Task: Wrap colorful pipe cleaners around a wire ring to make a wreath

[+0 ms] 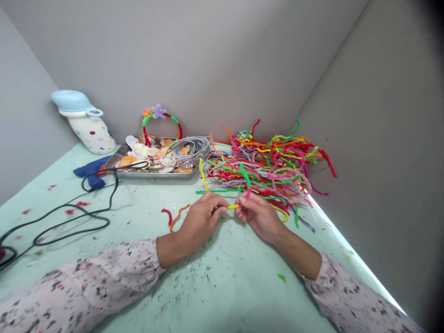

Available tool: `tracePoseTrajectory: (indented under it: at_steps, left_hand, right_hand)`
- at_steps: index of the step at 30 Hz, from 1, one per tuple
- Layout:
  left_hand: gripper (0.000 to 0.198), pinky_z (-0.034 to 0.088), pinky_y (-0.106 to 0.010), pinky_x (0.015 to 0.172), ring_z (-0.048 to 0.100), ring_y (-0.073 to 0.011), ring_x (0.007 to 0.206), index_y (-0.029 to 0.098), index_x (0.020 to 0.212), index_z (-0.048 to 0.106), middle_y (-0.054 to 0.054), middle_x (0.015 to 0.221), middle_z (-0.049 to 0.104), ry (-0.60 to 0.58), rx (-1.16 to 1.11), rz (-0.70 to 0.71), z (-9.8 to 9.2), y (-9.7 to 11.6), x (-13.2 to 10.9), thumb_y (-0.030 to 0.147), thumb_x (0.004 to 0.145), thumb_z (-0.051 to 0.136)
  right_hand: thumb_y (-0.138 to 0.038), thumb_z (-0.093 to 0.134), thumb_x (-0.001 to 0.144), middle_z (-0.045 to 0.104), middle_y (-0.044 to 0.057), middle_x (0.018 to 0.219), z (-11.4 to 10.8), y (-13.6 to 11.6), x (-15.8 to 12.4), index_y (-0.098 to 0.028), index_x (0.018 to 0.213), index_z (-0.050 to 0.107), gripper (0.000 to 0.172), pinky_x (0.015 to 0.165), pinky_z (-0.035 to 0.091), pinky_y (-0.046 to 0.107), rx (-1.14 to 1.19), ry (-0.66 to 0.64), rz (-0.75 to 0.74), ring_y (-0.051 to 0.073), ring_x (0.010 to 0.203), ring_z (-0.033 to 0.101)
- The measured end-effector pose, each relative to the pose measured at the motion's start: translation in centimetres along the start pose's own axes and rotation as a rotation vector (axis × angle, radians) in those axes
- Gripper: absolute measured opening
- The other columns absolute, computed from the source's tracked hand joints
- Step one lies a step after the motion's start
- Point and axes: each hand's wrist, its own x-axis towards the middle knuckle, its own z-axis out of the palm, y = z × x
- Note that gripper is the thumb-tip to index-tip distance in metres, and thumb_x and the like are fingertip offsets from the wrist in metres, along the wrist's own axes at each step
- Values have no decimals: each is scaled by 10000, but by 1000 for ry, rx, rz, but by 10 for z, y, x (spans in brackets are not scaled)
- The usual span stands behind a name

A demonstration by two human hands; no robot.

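Just between the two hands, a fuzzy yellow chenille strip [233,206] spans the short gap from fingertips to fingertips. The left hand [204,215] is nearly closed, thumb and forefinger pinching the strip's left end. The right hand [259,216], its fingers curled in, grips the other end, and a fuzzy pink-and-green chenille length [245,175] stands up from its fingertips; whether that joins the yellow is hidden by the fingers.

Behind the left hand rises a thin yellow chenille stem [203,175], while just left of that hand lie a short curved red piece [167,216] and a wavy orange piece [178,216]. Beyond the right hand spreads a tangled heap of multicoloured chenille stems [274,166].

Farther off, beyond the left hand, a shallow metal tray [163,175] holds pale and orange seashells [142,150], with a coil of grey cord [189,149] over its right side. Left of the tray lies a blue glue gun [92,168], well apart from the left hand.
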Motion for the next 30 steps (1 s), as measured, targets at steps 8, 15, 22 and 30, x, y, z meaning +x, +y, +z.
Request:
tracePoseTrajectory:
  at_steps: [8, 15, 22, 30]
  left_hand:
    - [148, 437, -275, 761, 555, -155, 844, 178, 867, 630, -29, 866, 597, -38, 30, 7, 0, -1, 0, 138, 887, 488]
    - [134, 449, -287, 791, 570, -160, 868, 193, 891, 642, -29, 884, 616, -1, 43, 18, 0, -1, 0, 131, 871, 526]
    - [150, 443, -260, 759, 565, -146, 840, 176, 892, 630, -31, 892, 601, -46, 66, 10, 0, -3, -2, 130, 887, 488]
    - [155, 437, -277, 749, 562, -160, 827, 176, 877, 607, -36, 885, 589, -98, 91, -26, 1, -2, 0, 154, 899, 455]
  right_hand:
    - [-337, 710, 755, 648, 9, 612, -2, 2, 0, -178, 745, 618, 184, 473, 386, 208, -47, -16, -20, 110, 535, 555]
    - [-330, 717, 750, 642, 5, 607, -1, 2, 0, -185, 727, 616, 178, 468, 374, 208, -21, 7, -34, 109, 533, 546]
    - [-316, 690, 773, 640, 3, 625, -2, 4, 0, -187, 742, 613, 154, 501, 381, 214, -57, -15, -38, 107, 551, 543]
    - [-332, 681, 780, 638, 1, 630, -3, 5, 0, -191, 748, 613, 160, 515, 366, 230, -88, -17, -48, 116, 571, 548]
